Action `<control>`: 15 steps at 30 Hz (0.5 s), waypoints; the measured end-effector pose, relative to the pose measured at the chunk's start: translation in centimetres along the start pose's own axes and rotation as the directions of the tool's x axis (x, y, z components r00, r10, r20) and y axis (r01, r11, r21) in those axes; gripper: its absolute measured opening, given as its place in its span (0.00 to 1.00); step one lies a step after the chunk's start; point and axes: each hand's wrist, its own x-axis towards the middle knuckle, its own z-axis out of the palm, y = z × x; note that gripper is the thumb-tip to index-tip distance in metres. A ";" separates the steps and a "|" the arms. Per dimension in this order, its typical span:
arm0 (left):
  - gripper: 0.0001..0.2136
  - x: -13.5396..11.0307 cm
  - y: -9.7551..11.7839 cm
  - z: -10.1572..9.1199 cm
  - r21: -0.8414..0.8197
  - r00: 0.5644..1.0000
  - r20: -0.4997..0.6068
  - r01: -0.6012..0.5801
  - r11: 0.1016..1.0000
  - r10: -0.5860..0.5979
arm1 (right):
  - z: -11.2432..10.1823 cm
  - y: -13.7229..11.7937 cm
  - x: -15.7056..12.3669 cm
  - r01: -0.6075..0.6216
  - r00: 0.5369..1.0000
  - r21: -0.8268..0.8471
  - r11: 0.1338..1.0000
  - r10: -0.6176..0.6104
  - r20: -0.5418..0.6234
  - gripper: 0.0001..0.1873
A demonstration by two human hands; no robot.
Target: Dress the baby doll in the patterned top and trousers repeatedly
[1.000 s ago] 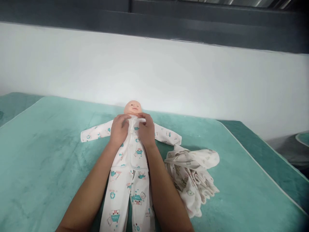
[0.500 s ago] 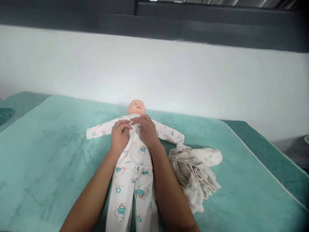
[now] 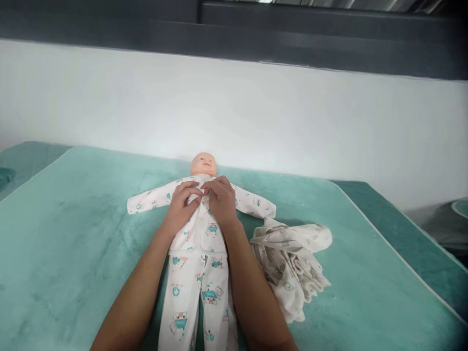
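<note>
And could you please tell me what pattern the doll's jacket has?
The jacket is white with scattered teal and pinkish cartoon prints, seen in the head view.

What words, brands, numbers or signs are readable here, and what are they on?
None can be read with certainty.
Printed trousers: small letters above a round turquoise figure, too blurred to quote; pale marks on larger turquoise shapes, too small to read.
Printed jacket: pale marks on a turquoise shape, too small to read.
Crumpled cloth: faint prints, no word I can make out.
</note>
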 end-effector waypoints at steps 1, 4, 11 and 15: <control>0.05 0.0 -0.1 -0.2 -0.003 1.000 0.022 0.000 1.000 0.000 | 0.0 0.1 0.0 -0.006 1.000 0.004 1.000 0.006 -0.019 0.20; 0.06 -0.1 -0.4 -0.5 -0.009 0.997 0.075 -0.016 1.000 0.017 | 0.2 0.2 0.0 -0.026 0.999 0.013 1.000 0.026 -0.024 0.21; 0.05 0.0 -0.6 -0.4 0.063 0.994 0.094 -0.055 0.997 0.049 | 0.4 0.4 0.1 -0.065 0.997 -0.023 0.998 0.066 0.031 0.18; 0.03 0.0 -0.2 0.0 0.171 0.995 0.064 -0.082 0.982 0.072 | 0.5 0.5 0.0 -0.075 0.997 -0.005 0.997 0.075 0.028 0.16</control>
